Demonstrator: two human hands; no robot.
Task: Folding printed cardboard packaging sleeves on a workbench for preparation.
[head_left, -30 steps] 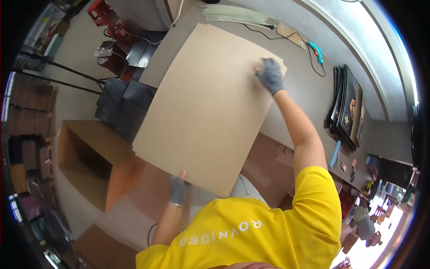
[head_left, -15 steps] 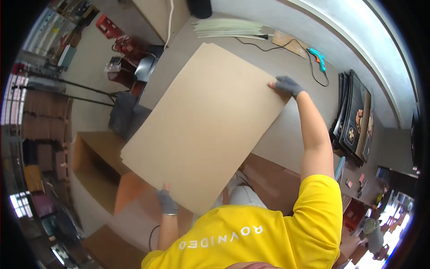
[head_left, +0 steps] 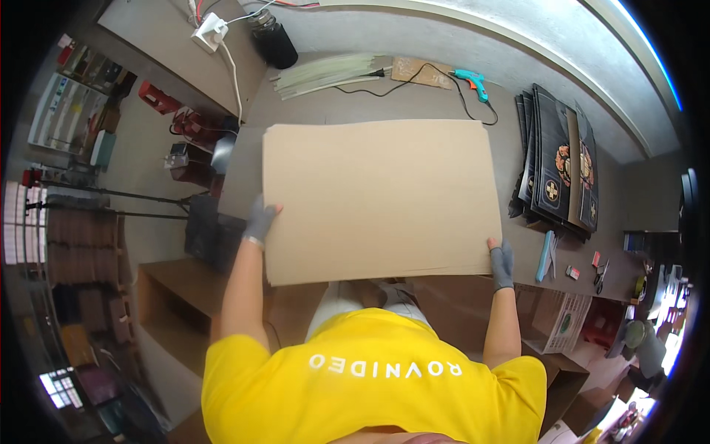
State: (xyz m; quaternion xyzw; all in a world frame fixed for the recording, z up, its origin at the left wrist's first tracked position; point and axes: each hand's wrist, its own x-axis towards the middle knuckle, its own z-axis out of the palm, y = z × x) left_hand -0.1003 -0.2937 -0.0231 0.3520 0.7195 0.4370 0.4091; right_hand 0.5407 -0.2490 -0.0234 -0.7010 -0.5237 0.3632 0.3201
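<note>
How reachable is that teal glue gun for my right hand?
Probably not without letting go: your right hand holds the cardboard sheets; the teal glue gun lies beyond their far edge.

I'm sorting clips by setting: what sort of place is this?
Probably a packaging workshop: the cardboard sheets, a teal glue gun on the worktop and a large cardboard box suggest it.

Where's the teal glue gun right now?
In the head view, the teal glue gun lies right of centre on the far side of the table, beyond the cardboard sheets, by the right end of the tan board.
</note>
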